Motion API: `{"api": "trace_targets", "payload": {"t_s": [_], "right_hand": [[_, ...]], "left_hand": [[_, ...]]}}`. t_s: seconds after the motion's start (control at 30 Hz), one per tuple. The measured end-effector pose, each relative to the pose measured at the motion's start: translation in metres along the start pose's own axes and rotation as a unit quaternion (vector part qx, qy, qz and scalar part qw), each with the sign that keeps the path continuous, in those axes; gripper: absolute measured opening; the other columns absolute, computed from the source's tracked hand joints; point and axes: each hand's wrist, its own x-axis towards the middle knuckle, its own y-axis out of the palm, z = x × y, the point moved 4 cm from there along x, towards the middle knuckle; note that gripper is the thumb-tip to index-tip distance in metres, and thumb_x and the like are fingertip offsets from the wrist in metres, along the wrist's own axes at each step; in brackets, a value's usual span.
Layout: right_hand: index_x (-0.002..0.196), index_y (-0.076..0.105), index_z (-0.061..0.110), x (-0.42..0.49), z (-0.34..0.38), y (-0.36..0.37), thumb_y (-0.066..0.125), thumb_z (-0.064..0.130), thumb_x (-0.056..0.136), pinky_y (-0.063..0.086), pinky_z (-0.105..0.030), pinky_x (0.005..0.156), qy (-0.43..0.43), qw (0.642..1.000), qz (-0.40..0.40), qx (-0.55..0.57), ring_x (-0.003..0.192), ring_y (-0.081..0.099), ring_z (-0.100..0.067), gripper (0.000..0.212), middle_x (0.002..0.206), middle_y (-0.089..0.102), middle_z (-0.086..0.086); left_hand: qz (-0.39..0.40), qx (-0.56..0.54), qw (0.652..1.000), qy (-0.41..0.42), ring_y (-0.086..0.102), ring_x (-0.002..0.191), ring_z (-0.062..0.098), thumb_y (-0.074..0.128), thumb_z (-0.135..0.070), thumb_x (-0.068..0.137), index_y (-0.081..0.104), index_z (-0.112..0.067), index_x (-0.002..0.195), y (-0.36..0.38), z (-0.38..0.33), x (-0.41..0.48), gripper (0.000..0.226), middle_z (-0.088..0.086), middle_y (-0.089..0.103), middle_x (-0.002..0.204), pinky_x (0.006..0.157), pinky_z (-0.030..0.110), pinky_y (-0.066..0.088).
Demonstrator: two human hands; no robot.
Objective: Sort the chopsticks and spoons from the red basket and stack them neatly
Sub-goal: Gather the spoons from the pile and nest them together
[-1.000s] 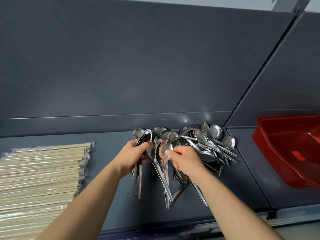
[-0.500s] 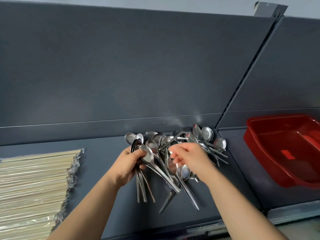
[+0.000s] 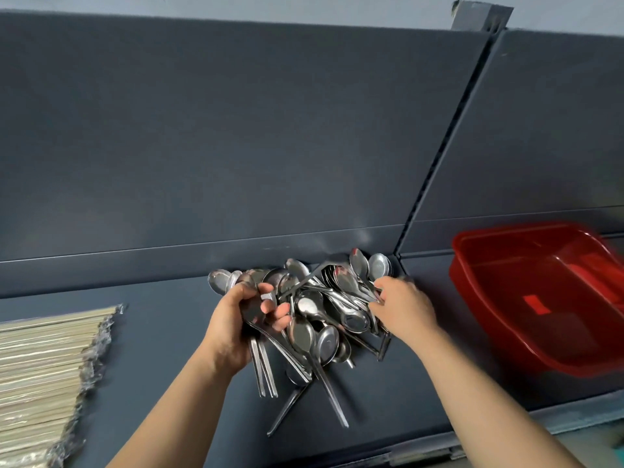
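Head view looks down on a dark grey tabletop (image 3: 162, 336) backed by a tall grey panel (image 3: 236, 130). At the right sits the red basket (image 3: 540, 298), tilted, its visible inside holding no cutlery. At the left edge lies a neat stack of wrapped chopsticks (image 3: 44, 366). Between them, against the back panel, a loose pile of metal spoons (image 3: 324, 312) lies jumbled, bowls and handles crossing. The left hand (image 3: 236, 325) is closed around a bundle of spoons, whose handles hang down below the palm. The right hand (image 3: 401, 309) reaches into the pile's right side, fingers pinched on a spoon there.
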Motion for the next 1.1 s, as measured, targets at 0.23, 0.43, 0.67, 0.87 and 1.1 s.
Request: {"api": "trace_targets", "payload": {"t_s": [0.23,0.43,0.67,0.87,1.1], "right_hand": [[0.061,0.036,0.017,0.007,-0.020,0.003,0.050,0.019,0.091,0.033,-0.028,0.052,-0.040,0.996,0.066,0.047,0.065,0.038,-0.022,0.034,0.059,0.042,0.002],[0.113,0.071,0.010,-0.003,-0.026,-0.015,0.056,0.013,0.096,0.041,-0.023,0.078,-0.077,0.981,-0.007,0.180,0.083,0.060,-0.018,0.023,0.100,0.061,-0.005],[0.109,0.072,0.006,-0.035,0.001,-0.021,0.059,0.001,0.091,0.045,-0.012,0.058,-0.090,0.912,0.054,0.396,0.051,0.058,0.001,0.022,0.084,0.062,-0.004],[0.109,0.070,0.004,-0.043,0.003,-0.021,0.055,-0.001,0.094,0.049,-0.009,0.069,-0.111,0.894,0.068,0.428,0.067,0.068,-0.001,0.022,0.097,0.065,-0.008],[0.098,0.074,0.019,-0.048,0.000,-0.019,0.059,-0.001,0.092,0.054,-0.019,0.075,-0.108,0.859,0.063,0.496,0.074,0.070,-0.012,0.026,0.096,0.067,-0.001]], "left_hand": [[-0.036,-0.008,0.999,-0.015,0.041,0.042,0.009,0.061,-0.041,0.088,0.056,-0.012,0.083,0.014,0.009,0.001,0.029,0.002,0.045,0.067,0.038,0.016,0.040],[-0.054,0.048,0.997,0.018,0.050,0.048,0.011,0.069,-0.031,0.079,0.059,-0.011,0.082,0.027,0.024,0.004,0.023,0.003,0.050,0.064,0.042,0.020,0.048],[-0.032,0.054,0.998,0.023,0.066,0.067,0.015,0.077,-0.022,0.067,0.065,-0.002,0.088,0.064,0.044,0.009,0.032,0.008,0.065,0.077,0.053,0.021,0.056],[-0.056,0.028,0.996,0.062,0.065,0.063,0.015,0.068,-0.013,0.084,0.062,0.004,0.107,0.066,0.050,0.015,0.028,0.011,0.064,0.078,0.054,0.023,0.056],[-0.071,0.005,0.996,0.054,0.071,0.061,0.027,0.059,-0.010,0.092,0.063,0.005,0.084,0.063,0.058,0.014,0.017,0.020,0.069,0.072,0.065,0.034,0.061]]}}
